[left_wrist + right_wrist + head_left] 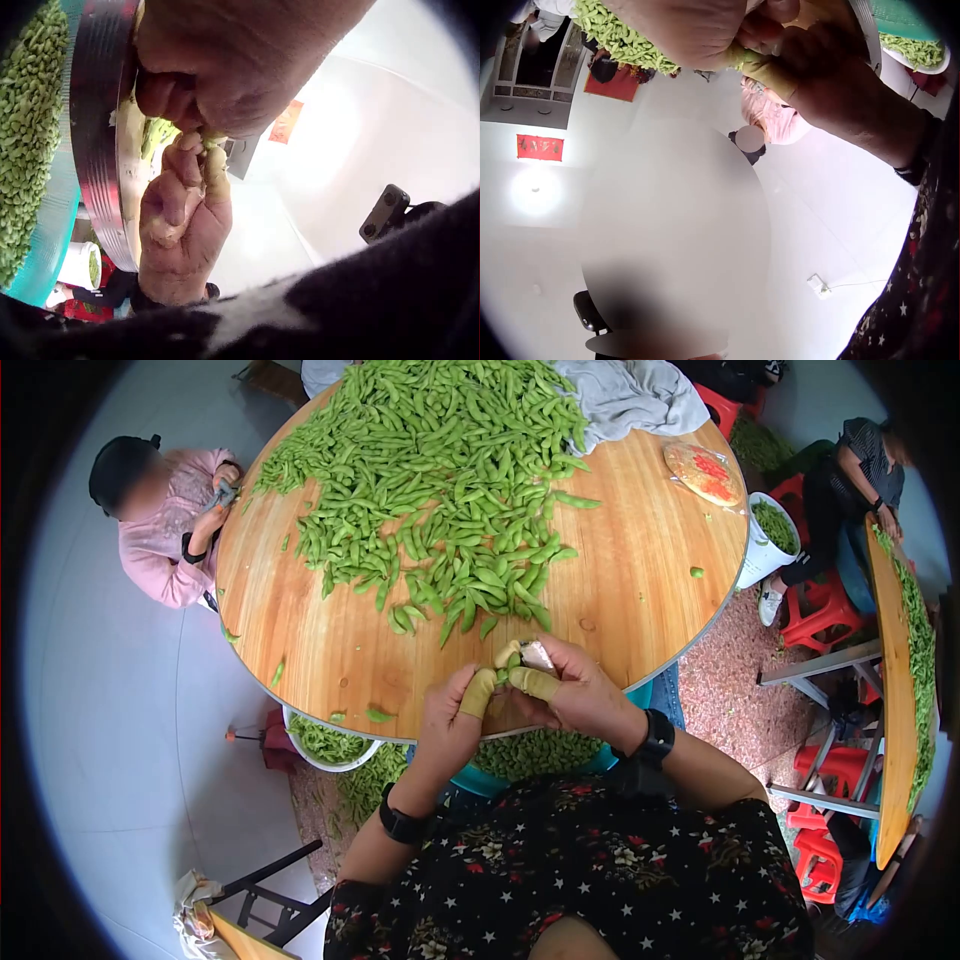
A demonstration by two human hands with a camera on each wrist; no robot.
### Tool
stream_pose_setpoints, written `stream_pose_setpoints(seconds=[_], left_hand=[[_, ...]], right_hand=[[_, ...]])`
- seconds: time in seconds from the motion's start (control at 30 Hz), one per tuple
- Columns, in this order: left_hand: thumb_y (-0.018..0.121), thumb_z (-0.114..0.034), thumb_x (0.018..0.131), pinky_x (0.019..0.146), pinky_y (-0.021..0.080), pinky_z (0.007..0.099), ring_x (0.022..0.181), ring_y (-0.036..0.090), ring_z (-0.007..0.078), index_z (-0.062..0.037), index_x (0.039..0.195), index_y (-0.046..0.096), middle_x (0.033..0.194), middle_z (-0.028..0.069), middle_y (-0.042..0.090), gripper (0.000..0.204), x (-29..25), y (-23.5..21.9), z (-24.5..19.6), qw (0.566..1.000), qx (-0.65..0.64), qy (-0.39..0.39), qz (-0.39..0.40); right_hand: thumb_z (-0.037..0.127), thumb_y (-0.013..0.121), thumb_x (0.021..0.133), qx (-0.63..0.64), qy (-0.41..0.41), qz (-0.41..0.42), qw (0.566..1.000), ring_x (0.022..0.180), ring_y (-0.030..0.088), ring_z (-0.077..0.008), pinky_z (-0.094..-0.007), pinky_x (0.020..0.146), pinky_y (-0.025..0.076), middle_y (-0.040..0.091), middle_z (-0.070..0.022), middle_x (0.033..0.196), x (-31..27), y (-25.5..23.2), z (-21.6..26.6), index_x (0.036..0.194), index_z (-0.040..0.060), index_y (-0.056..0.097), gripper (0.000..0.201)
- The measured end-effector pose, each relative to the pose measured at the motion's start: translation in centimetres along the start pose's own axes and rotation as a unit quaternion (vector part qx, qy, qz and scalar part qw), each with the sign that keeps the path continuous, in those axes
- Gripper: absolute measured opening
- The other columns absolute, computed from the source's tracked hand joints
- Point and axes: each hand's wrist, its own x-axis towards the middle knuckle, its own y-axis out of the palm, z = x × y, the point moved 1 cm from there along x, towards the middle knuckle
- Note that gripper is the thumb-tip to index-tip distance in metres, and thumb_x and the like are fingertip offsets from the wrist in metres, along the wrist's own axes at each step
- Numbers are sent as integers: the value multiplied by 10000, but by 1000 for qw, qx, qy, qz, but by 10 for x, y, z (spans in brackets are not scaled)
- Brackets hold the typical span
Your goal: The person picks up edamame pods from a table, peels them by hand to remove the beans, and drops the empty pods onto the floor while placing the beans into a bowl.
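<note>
Over the near edge of the round wooden table, both hands meet around a green soybean pod. My left hand pinches it from the left, a yellow cover on the thumb. From the right, my right hand grips it too; its thumb wears a similar yellow cover and a finger has a silvery wrap. In both wrist views the hands press together, largely hiding the pod. A big heap of green pods spreads across the table beyond the hands. Directly under them sits a teal basin of shelled green beans.
A white bucket with greens stands below the table's left edge, another white bucket at the right. A grey cloth and a round packaged item lie on the table. Seated people work at left and far right.
</note>
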Motion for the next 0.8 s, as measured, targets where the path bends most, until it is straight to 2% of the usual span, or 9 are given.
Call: stream_pose_setpoints(seconds=[0.17, 0.23, 0.33, 0.4, 0.53, 0.57, 0.63, 0.7, 0.8], left_hand=[[563, -63, 907, 631, 441, 291, 688, 581, 210, -2, 938, 602, 748, 89, 587, 79, 4, 1, -18, 984, 120, 135, 2], [587, -55, 869, 611, 464, 358, 697, 590, 369, -1, 932, 599, 793, 182, 592, 84, 3, 0, -21, 969, 205, 139, 18], [595, -41, 853, 604, 469, 367, 707, 601, 367, -6, 914, 594, 797, 190, 591, 71, 4, -2, -22, 978, 175, 108, 34], [600, -43, 850, 598, 469, 367, 710, 603, 368, -9, 912, 595, 795, 191, 591, 71, 1, 2, -16, 976, 188, 106, 29], [620, -80, 860, 573, 459, 365, 668, 583, 357, -21, 902, 609, 770, 192, 585, 73, -2, 10, -8, 954, 257, 154, -7], [620, -80, 860, 573, 459, 365, 668, 583, 357, -21, 902, 609, 770, 192, 585, 73, -2, 11, -8, 954, 257, 155, -6], [595, -101, 901, 528, 415, 295, 566, 517, 161, -21, 873, 591, 696, 65, 553, 85, -2, 12, -7, 987, 110, 117, -5], [574, -113, 925, 522, 409, 282, 566, 500, 125, -25, 880, 590, 703, 30, 547, 101, -1, 8, -4, 1000, 9, 20, 20], [551, -125, 948, 535, 406, 259, 595, 486, 73, -22, 915, 596, 710, 3, 538, 117, 1, -5, -4, 972, -164, -155, 73]], right_hand=[[135, 577, 952, -42, -44, -6, 998, 620, 502, -32, -186, 530, 401, 552, 28, 760, 5, -15, -4, 1034, 70, 570, 104], [123, 581, 948, -30, -10, 6, 999, 673, 525, -38, -187, 585, 429, 567, 23, 797, 5, -14, -5, 1031, 67, 571, 100], [104, 615, 919, -55, -49, -7, 997, 738, 549, -62, -208, 646, 449, 577, 21, 829, 6, -10, -5, 1027, 51, 566, 129], [91, 649, 888, -299, -242, -30, 923, 716, 543, -67, -229, 611, 445, 558, 26, 793, 8, -12, -9, 1027, 30, 557, 177], [84, 657, 874, -395, -258, -69, 879, 713, 538, -63, -242, 601, 443, 546, 29, 778, 5, -8, -7, 1009, 17, 548, 186], [79, 649, 878, -287, -204, -47, 935, 708, 528, -56, -242, 598, 441, 543, 29, 777, 9, -11, -11, 990, 18, 547, 164], [75, 641, 882, -173, -148, -26, 973, 704, 518, -48, -242, 595, 440, 540, 29, 776, 9, -14, -7, 971, 20, 545, 142], [70, 625, 890, -87, -28, 20, 996, 689, 498, -43, -244, 581, 430, 533, 33, 773, 4, -14, 1, 954, 19, 535, 121], [92, 641, 879, -139, -74, 23, 987, 685, 482, -33, -250, 570, 424, 516, 29, 758, 4, -10, 3, 965, 18, 527, 161]])
